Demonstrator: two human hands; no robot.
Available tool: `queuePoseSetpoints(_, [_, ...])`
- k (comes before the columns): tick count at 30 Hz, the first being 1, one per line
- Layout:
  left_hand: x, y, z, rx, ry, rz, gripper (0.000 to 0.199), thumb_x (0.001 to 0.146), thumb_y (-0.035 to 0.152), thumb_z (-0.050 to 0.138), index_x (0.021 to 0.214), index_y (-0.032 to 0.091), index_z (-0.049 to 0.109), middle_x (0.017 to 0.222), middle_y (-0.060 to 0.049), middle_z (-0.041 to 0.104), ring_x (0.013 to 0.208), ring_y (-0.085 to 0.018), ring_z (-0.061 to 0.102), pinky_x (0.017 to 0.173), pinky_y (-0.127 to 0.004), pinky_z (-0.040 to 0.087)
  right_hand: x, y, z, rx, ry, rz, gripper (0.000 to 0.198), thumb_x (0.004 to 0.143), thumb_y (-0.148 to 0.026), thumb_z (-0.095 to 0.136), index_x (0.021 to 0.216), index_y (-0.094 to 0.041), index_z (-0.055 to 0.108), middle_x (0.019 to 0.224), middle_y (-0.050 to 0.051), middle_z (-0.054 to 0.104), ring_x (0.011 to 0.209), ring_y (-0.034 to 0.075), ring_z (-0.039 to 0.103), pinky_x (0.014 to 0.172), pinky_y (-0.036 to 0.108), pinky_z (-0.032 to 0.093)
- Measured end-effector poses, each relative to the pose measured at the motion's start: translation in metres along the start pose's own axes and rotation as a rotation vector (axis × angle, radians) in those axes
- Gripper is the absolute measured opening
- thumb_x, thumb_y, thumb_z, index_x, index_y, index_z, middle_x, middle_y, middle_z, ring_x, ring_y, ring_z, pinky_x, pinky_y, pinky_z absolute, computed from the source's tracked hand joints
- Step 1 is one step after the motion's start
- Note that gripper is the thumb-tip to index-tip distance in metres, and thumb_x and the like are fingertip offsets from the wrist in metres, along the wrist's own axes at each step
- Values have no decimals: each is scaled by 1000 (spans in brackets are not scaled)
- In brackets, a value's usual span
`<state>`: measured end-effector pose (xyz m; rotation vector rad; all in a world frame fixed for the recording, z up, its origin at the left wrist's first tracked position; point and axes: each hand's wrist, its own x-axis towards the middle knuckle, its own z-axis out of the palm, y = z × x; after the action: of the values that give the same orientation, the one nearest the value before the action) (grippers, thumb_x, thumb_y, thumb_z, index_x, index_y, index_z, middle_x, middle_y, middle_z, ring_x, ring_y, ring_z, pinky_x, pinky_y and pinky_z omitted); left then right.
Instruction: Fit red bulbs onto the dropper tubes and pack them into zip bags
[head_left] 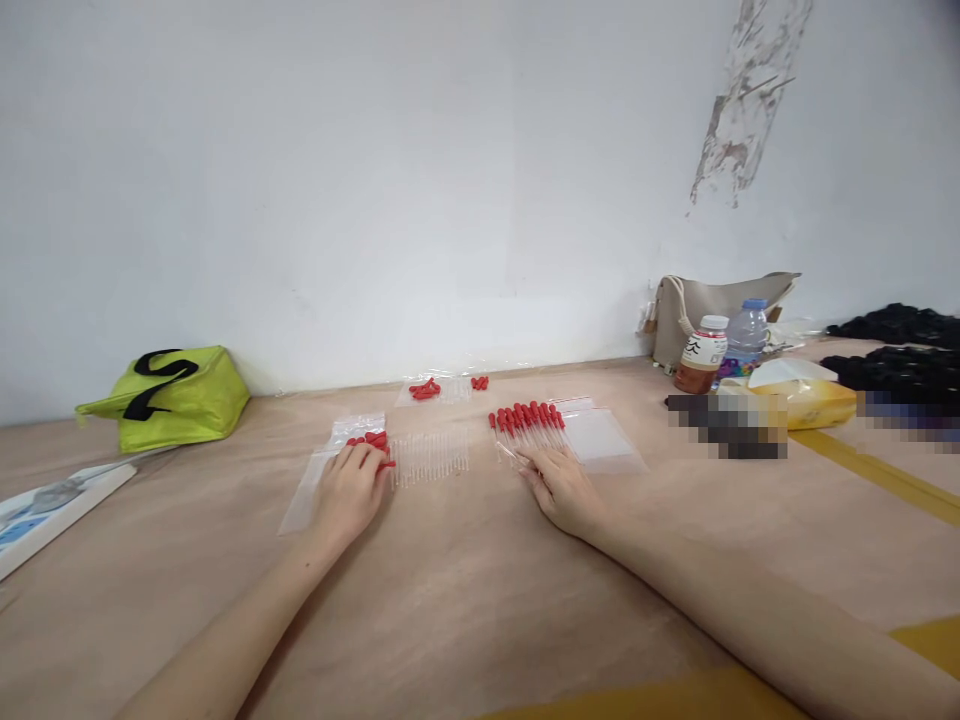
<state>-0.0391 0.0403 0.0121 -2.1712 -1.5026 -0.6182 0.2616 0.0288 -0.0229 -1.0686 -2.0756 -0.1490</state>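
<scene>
My left hand [351, 488] is curled over a small pile of red rubber bulbs [369, 439], its fingers closed on one at the pile's right side. Under the pile lies a clear plastic bag [304, 496]. Beside that hand, thin clear tubes [431, 458] lie side by side in a row. My right hand [561, 488] rests at the lower ends of a bundle of droppers with red bulbs [529, 418]. Its fingers are bent and close together, and what is between them is hidden. A flat zip bag [602, 440] extends to the right from under the droppers.
Near the wall, another bag [455, 390] holds red bulbs and clear tubes. A yellow-green pouch [184, 400] stands at left, with a white tray [67, 510] nearer. At right are a brown-drink bottle [701, 355], a clear bottle [744, 335], a beige bag [667, 325] and a yellow tissue pack [821, 402].
</scene>
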Motion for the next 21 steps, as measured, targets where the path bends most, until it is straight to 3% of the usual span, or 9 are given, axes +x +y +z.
queuePoseSetpoints(2, [-4, 28, 0, -297, 20, 6, 14, 85, 26, 41, 84, 17, 52, 87, -6, 56, 85, -21, 51, 76, -33, 39, 0, -4, -1, 50, -7, 0, 24, 87, -20, 35, 103, -18, 52, 85, 7, 62, 78, 17, 55, 71, 31, 33])
queuePoseSetpoints(5, [-14, 69, 7, -722, -124, -19, 12, 88, 26, 37, 89, 18, 47, 84, -3, 57, 78, -16, 55, 70, -28, 43, -1, -12, -4, 124, -40, 9, 21, 87, -21, 36, 95, -18, 55, 83, 5, 62, 75, 15, 54, 71, 30, 33])
queuePoseSetpoints(7, [-18, 86, 12, -893, -198, -29, 17, 87, 25, 41, 102, 19, 44, 89, -3, 58, 81, -15, 56, 72, -27, 45, -2, -17, -6, 143, -64, -9, 18, 85, -23, 39, 89, -18, 55, 79, 4, 61, 71, 14, 53, 72, 29, 32])
queuePoseSetpoints(10, [-19, 92, 13, -965, -245, -31, 24, 86, 25, 42, 110, 21, 44, 95, -3, 59, 85, -16, 56, 76, -29, 44, -4, -21, -8, 137, -102, -56, 16, 84, -24, 41, 84, -17, 55, 76, 3, 61, 68, 13, 52, 73, 30, 30])
queuePoseSetpoints(14, [-16, 88, 6, -922, -282, -15, 18, 88, 27, 39, 94, 20, 54, 87, -1, 61, 81, -15, 56, 72, -26, 44, -4, -22, -7, 133, -122, -80, 15, 84, -22, 41, 83, -17, 55, 75, 3, 60, 67, 12, 51, 74, 30, 28])
queuePoseSetpoints(21, [-17, 89, 9, -987, -288, -31, 18, 87, 31, 41, 87, 18, 54, 76, 0, 57, 71, -14, 54, 65, -23, 43, -4, -21, -8, 129, -169, -111, 12, 82, -21, 43, 80, -17, 54, 72, 2, 60, 63, 11, 49, 74, 29, 26])
